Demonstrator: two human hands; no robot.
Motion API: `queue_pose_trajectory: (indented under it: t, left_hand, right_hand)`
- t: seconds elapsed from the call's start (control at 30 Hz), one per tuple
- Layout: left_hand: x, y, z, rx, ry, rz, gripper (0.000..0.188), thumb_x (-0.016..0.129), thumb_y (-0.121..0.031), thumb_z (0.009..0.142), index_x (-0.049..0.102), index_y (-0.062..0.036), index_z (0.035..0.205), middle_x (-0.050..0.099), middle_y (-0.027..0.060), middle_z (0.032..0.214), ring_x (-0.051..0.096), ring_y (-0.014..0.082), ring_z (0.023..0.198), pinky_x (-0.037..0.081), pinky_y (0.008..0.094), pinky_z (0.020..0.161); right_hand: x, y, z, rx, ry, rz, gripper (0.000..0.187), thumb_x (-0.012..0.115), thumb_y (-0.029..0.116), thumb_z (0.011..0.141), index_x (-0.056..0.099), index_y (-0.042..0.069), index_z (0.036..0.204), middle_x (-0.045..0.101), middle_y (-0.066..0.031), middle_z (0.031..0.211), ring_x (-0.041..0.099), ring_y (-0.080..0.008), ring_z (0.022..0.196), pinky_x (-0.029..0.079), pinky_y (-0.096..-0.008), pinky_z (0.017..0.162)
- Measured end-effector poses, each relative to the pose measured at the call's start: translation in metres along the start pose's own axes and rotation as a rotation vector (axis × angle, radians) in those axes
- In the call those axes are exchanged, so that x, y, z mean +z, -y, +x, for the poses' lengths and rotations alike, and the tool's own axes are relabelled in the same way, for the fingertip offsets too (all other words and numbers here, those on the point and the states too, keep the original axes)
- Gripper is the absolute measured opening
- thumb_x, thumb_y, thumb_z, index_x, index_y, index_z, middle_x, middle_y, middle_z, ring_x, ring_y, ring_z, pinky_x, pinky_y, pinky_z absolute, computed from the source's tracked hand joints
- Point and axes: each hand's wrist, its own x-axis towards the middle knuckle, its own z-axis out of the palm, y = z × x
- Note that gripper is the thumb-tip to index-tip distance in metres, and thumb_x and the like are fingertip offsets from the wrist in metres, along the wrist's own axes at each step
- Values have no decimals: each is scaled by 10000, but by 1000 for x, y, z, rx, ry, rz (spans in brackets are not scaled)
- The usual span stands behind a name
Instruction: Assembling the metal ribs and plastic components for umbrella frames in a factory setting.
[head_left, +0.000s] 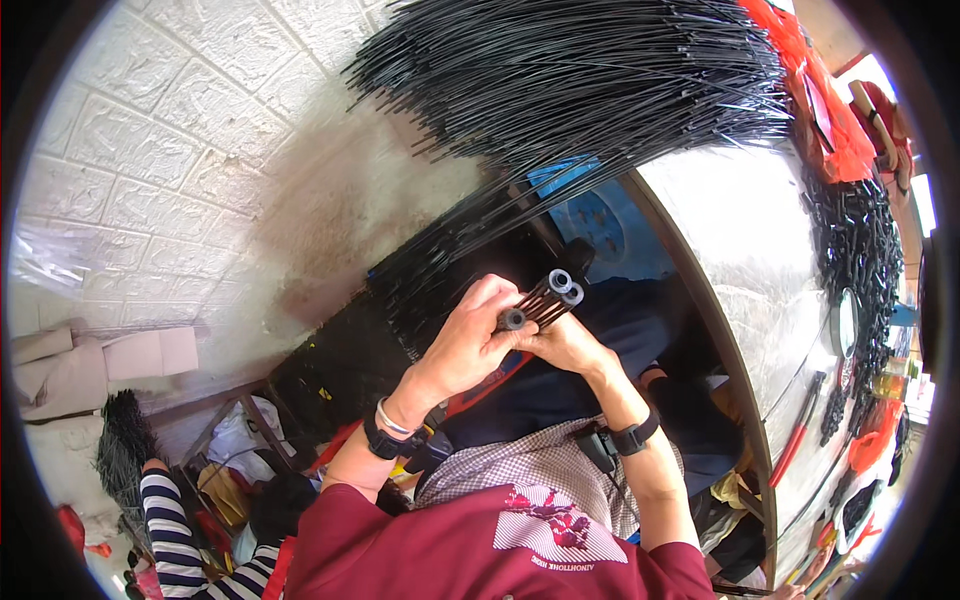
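While your left hand (466, 342) and right hand (574, 343) pinch a few black rods (546, 304), the pile (580, 85) at twelve o'clock seems left to do; finished ones aren't distinguishable.

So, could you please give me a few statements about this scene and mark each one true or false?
1. The left hand and the right hand are both on slender black pieces with round ends. True.
2. The big heap at the top is made of white rods. False: the rods in the heap are black.
3. There is a dark band on each wrist. True: one on the left wrist, one on the right wrist.
4. The right hand holds a red-handled tool. False: the red-handled tool lies on the pale surface to the right.
5. The pale wall at the left has a brick pattern. True.
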Motion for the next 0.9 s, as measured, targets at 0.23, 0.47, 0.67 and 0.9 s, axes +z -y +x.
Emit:
queue_pose_trajectory:
  t: [0.23,0.47,0.67,0.9]
  left_hand:
    - [4,-3,5,-13,-12,-57,284,693,-198,892,608,-18,1094,566,117,996,583,279,908,478,358,818]
    - [-4,-10,4,-10,-2,-207,457,651,-166,920,522,-6,1328,617,113,1239,632,240,1104,492,335,966]
    - [9,-5,4,-63,54,-349,328,657,-152,922,588,-10,1209,688,115,1069,676,215,991,523,327,876]
    - [24,-19,11,112,35,-257,360,621,31,794,598,-35,1147,664,124,1045,648,322,994,513,390,869]
  right_hand:
    - [-3,-5,-9,74,-44,-35,338,690,217,910,585,8,1154,637,-35,1018,592,-117,928,541,-315,795]
    - [-5,-18,-15,151,-106,-245,256,731,240,851,701,7,953,651,-92,1024,671,-257,884,539,-353,728]
    - [6,-19,-19,94,-163,-246,224,713,215,875,652,21,970,659,-116,984,664,-238,843,525,-351,707]
    - [20,-58,-40,149,-406,-186,205,683,-13,760,638,40,953,626,-119,963,600,-191,898,494,-320,752]
